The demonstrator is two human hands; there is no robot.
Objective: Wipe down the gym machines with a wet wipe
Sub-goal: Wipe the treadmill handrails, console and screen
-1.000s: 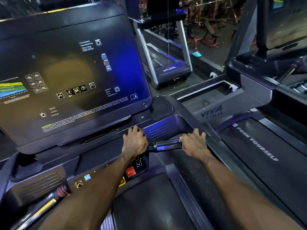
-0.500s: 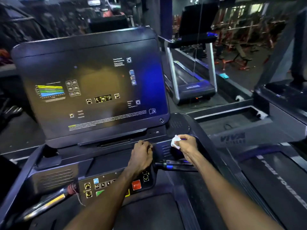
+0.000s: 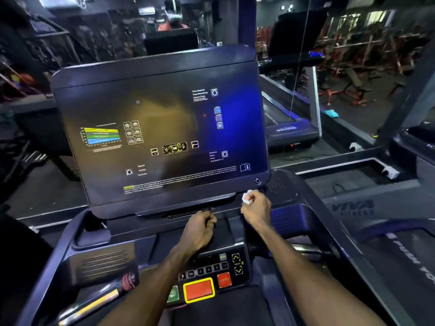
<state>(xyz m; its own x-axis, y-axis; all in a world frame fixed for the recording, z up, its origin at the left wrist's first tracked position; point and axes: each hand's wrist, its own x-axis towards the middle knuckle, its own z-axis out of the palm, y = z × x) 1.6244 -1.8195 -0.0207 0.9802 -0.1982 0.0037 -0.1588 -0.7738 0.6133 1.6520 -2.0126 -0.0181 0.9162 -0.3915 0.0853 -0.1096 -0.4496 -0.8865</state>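
A dark treadmill console fills the head view, with a big tilted screen (image 3: 162, 128) and a button panel (image 3: 207, 274) below it. My right hand (image 3: 256, 209) pinches a small crumpled white wet wipe (image 3: 246, 198) at the screen's lower right corner, just under the round power button (image 3: 258, 181). My left hand (image 3: 200, 231) rests with curled fingers on the console ledge below the screen, holding nothing that I can see.
A handlebar (image 3: 313, 251) runs right of the button panel. A red and yellow safety clip (image 3: 113, 292) lies at the lower left. A second treadmill (image 3: 353, 205) stands on the right. A mirror ahead reflects a person (image 3: 173, 17) and gym racks.
My right hand left the handlebar, showed the white wipe, and rose left to the screen's lower right corner. My left hand stayed on the ledge. The camera tilted up.
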